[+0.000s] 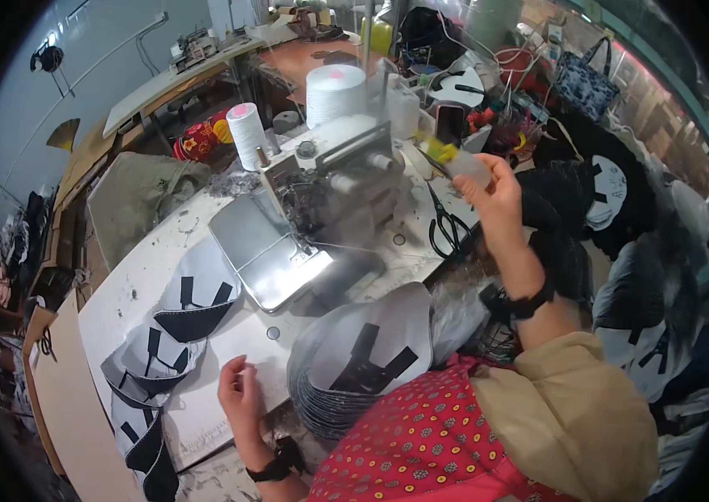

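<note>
My right hand (pixel 496 194) is raised at the right of the sewing machine (pixel 333 188), its fingers closed round a small translucent bottle (pixel 469 170) with a yellow end; motion blurs it a little. Below it, black-handled scissors (pixel 450 232) lie on the machine table (pixel 204 418). Over the table's front part hovers my left hand (pixel 240 391), fingers loosely bent and apart, with nothing in them. Just right of it rests a thick stack of grey-white fabric pieces (pixel 321 360) with black strips. A chain of similar stitched pieces (pixel 141 389) trails off the table's left side.
Two white thread cones (pixel 336 94) stand behind the machine. A shiny metal plate (pixel 266 251) sits at its left front. More cut pieces (pixel 647 335) are piled at the right. A phone (pixel 450 123) and assorted clutter occupy the far right, near a patterned bag (pixel 586 84).
</note>
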`<state>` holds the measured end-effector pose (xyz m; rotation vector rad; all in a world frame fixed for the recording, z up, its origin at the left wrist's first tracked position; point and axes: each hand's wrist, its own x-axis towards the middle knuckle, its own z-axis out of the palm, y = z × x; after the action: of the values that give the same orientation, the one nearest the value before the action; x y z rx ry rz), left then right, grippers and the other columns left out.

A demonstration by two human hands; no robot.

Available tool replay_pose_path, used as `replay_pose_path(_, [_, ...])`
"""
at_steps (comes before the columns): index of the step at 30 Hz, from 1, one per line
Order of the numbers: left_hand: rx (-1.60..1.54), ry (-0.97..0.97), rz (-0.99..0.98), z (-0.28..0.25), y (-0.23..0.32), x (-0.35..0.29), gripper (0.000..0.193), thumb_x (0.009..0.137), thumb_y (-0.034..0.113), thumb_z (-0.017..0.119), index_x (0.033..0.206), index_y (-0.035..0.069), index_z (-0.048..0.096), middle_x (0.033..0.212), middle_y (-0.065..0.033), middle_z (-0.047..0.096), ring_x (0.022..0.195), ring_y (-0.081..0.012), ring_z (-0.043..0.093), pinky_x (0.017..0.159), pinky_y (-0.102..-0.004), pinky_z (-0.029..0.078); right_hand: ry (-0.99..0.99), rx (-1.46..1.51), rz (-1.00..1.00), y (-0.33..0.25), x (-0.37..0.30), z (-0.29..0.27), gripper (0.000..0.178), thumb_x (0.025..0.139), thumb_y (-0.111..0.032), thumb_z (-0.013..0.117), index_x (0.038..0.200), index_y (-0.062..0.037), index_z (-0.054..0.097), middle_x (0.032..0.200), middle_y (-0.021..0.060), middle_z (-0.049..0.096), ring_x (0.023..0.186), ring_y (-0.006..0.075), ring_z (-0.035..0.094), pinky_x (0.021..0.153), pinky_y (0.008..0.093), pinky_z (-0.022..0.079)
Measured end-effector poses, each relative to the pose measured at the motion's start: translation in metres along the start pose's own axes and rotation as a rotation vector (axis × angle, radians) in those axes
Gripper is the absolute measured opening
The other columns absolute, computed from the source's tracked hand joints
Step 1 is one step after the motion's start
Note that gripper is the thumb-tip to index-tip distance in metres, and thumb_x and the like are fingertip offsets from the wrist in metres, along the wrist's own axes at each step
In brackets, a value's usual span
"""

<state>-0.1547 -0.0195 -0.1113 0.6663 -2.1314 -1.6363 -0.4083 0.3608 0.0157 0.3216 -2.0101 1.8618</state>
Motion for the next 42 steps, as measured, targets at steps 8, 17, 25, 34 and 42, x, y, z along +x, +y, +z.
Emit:
replay_pose_path(8, [0.523, -0.414, 0.574, 0.069, 0.099, -0.032, 0.037, 0.081, 0.012, 0.075, 0.116, 0.004, 0.064, 0.114, -0.0148, 0.065, 0.103, -0.0366, 0.057, 0.088, -0.0426, 0.047, -0.026, -0.143, 0.253, 0.178, 0.076, -0.054, 0.051, 0.075, -0.023, 0.086, 0.114, -0.0002, 0.061, 0.099, 0.0078, 0.068, 0.088, 0.0202, 0.067, 0.076, 0.0337, 0.053])
replay_pose_path(17, [0.588, -0.130, 0.477, 0.078, 0.092, -0.048, 0.026, 0.081, 0.005, 0.073, 0.106, 0.002, 0.067, 0.104, -0.0137, 0.064, 0.100, -0.0343, 0.059, 0.087, -0.0402, 0.048, 0.121, -0.907, -0.452, 0.157, 0.048, -0.027, 0.052, 0.079, -0.024, 0.081, 0.120, -0.0002, 0.059, 0.112, 0.0190, 0.059, 0.111, 0.0382, 0.053, 0.095, 0.0481, 0.043])
replay_pose_path(25, [0.530, -0.199, 0.497, 0.080, 0.094, -0.040, 0.026, 0.075, 0.001, 0.075, 0.100, 0.003, 0.067, 0.101, -0.0129, 0.064, 0.093, -0.0322, 0.061, 0.084, -0.0390, 0.048, -0.893, -0.248, -0.711, 0.030, -0.076, 0.071, 0.026, 0.073, -0.011, 0.075, 0.097, -0.0058, 0.065, 0.105, 0.0099, 0.063, 0.099, 0.0309, 0.059, 0.086, 0.0413, 0.048])
replay_pose_path(34, [-0.094, -0.330, 0.069, 0.057, 0.067, -0.047, 0.017, 0.097, 0.014, 0.058, 0.099, -0.001, 0.067, 0.101, -0.0051, 0.070, 0.098, -0.0159, 0.063, 0.088, -0.0305, 0.048, -1.098, -0.302, -0.575, -0.001, -0.068, 0.036, 0.018, 0.075, -0.009, 0.075, 0.086, -0.0048, 0.062, 0.105, 0.0123, 0.064, 0.089, 0.0309, 0.064, 0.076, 0.0362, 0.051])
replay_pose_path(42, [-0.581, -0.082, -0.318, 0.057, 0.083, 0.005, 0.022, 0.105, 0.021, 0.051, 0.111, 0.004, 0.063, 0.094, -0.0043, 0.068, 0.084, -0.0150, 0.064, 0.079, -0.0265, 0.049, -0.842, 0.271, 0.664, -0.003, -0.051, 0.109, 0.014, 0.095, -0.002, 0.057, 0.105, 0.0019, 0.066, 0.085, 0.0002, 0.063, 0.073, 0.0043, 0.054, 0.063, 0.0212, 0.043])
